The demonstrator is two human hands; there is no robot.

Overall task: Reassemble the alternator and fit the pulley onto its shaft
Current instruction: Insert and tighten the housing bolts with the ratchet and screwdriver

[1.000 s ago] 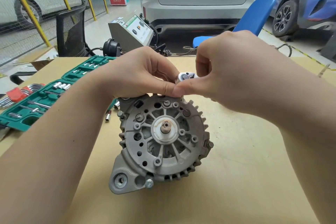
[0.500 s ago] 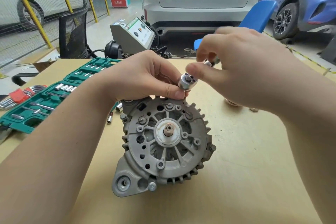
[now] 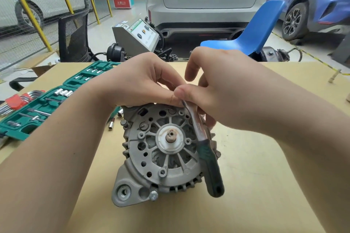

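Only one view here, the head cam looking down at the bench. Both forearms come in from the bottom corners and meet over the top edge of the alternator point(image 3: 164, 149). The left hand point(image 3: 140, 83) sits knuckles-up on the upper rim of the housing, fingers curled down and thumb pressed flat along the top edge, right where it meets the other thumb. Can't tell if it's actually pinching anything small under there, the fingers hide it. The right hand point(image 3: 223, 89) is bent at the wrist, thumb and curled fingers pinching the metal end of a ratchet wrench point(image 3: 206, 155), index finger lifted free above. The wrench hangs down across the right side of the alternator face, its dark green handle ending near the bottom edge of the housing.

The alternator stands on the tan table point(image 3: 265, 185), face toward the camera, with the bare shaft point(image 3: 171, 136) poking out of the centre hub and a mounting ear with a bolt at lower left. No pulley on that shaft.

Over on the left lies an open green tool case point(image 3: 56, 100) with shiny sockets and bits sitting in its moulded slots. Just beyond its left end is a red holder of hex keys point(image 3: 14, 100). A couple of loose sockets point(image 3: 111, 125) lie on the table between the case and the alternator.
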